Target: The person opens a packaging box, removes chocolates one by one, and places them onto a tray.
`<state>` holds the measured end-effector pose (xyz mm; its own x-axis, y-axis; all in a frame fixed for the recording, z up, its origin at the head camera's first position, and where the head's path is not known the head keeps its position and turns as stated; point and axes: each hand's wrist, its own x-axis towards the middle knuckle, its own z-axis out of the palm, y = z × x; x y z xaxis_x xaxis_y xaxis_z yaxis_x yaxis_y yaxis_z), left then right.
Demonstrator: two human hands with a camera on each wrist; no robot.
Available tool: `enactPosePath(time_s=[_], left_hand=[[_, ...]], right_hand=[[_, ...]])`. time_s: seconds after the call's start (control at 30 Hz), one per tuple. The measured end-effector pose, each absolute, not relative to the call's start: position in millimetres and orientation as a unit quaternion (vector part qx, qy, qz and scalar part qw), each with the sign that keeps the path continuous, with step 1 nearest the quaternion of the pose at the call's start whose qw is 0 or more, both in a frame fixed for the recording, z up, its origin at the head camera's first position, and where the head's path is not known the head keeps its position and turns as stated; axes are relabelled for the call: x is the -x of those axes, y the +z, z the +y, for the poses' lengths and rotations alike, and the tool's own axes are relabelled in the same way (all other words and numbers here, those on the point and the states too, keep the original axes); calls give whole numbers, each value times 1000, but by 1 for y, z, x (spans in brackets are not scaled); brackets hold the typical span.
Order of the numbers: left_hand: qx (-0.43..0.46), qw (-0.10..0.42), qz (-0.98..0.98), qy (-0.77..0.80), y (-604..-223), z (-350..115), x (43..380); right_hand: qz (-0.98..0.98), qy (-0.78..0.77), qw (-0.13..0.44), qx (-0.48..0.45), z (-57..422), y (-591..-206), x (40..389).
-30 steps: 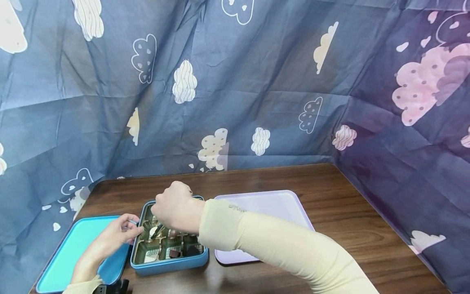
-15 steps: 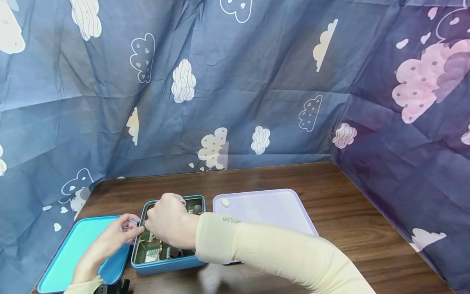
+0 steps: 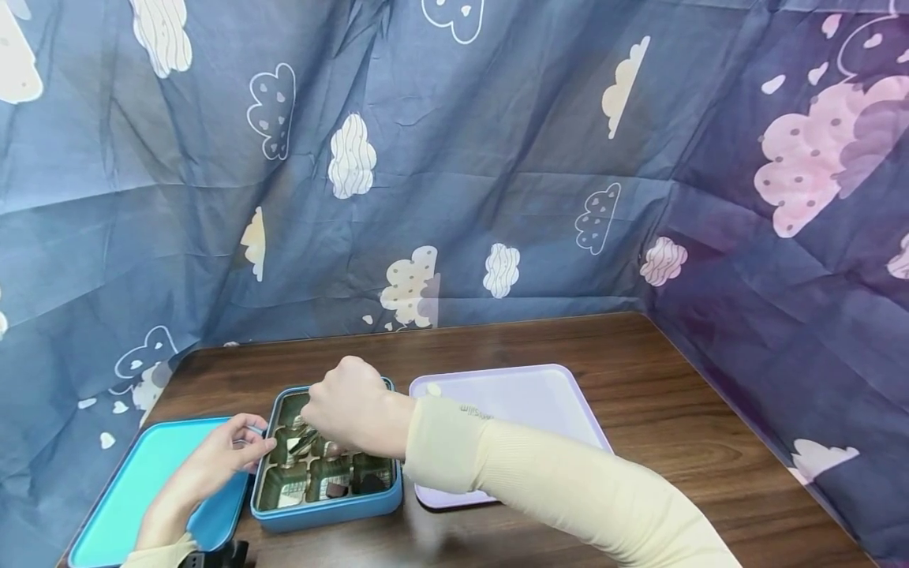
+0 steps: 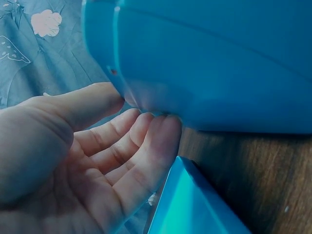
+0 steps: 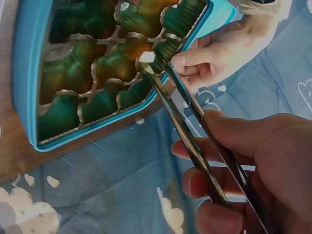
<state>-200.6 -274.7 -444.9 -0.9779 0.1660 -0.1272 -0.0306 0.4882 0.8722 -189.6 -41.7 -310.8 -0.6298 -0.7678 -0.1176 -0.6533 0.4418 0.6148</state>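
Head view: the right hand (image 3: 358,406) covers the rear middle and right of the blue box (image 3: 330,517), hiding several compartments; only the ends of the tongs (image 5: 196,152) show past it. The right sleeve (image 3: 568,485) blocks the near part of the lavender tray (image 3: 533,390). A pale piece (image 3: 433,390) lies at the tray's far left corner. Front row of box: 3 compartments; dark lumps in the middle and right ones; a pale patch in the left one, too unclear to name. Turquoise lid (image 3: 163,457) on the table (image 3: 625,347) at left, partly behind the left hand (image 3: 230,454).

Right wrist view adds the grip: thumb and fingers hold the 2 prongs from both sides. A small white piece (image 5: 147,57) sits right at the tips, over the box insert; whether it is pinched cannot be told.

Left wrist view adds the contact: fingers loosely bent, fingertips touching the lower outer wall of the box, thumb near its corner. Lid corner just beside those fingers.

Box lies below the right hand and directly against the left; tongs point from the right hand into it.
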Motion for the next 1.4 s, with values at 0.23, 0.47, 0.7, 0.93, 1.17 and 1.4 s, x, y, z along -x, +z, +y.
enactPosePath(time_s=[0.23, 0.47, 0.7, 0.93, 1.17, 1.4], left_hand=[[-38, 98, 858, 504, -448, -278, 201], [-44, 94, 857, 505, -450, -278, 200], [-44, 97, 856, 506, -450, -277, 202], [-45, 99, 852, 511, -450, -277, 202], [-42, 98, 853, 511, -450, -277, 202], [-39, 102, 856, 505, -447, -276, 202]], right_hand=[[-884, -230, 60, -403, -23, -318, 208], [-911, -143, 14, -387, 1, -322, 219], [-926, -26, 7, -377, 34, -329, 225], [-934, 116, 28, -338, 78, -334, 225], [-920, 255, 27, -296, 125, -343, 225], [-900, 339, 4, -273, 175, -365, 227]])
